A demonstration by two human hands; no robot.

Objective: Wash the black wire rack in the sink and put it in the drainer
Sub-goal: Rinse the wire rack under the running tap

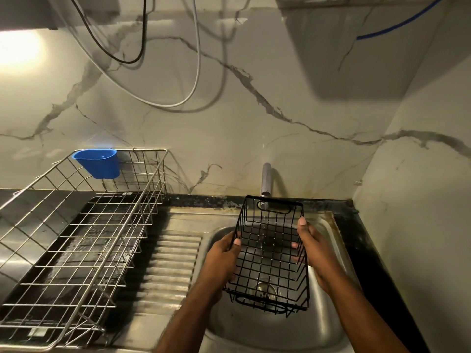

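The black wire rack (270, 253), a small rectangular basket, hangs over the steel sink (328, 324) under the tap (265, 180). A thin stream of water falls through its far end. My left hand (224, 256) grips its left wall and my right hand (312, 248) grips its right wall. The steel wire drainer (84, 240) stands to the left on the counter, with nothing in it.
A blue plastic cup (98, 163) hangs on the drainer's back rim. The ribbed draining board (169, 266) lies between drainer and sink. Marble walls close in behind and on the right. Cables hang down from above.
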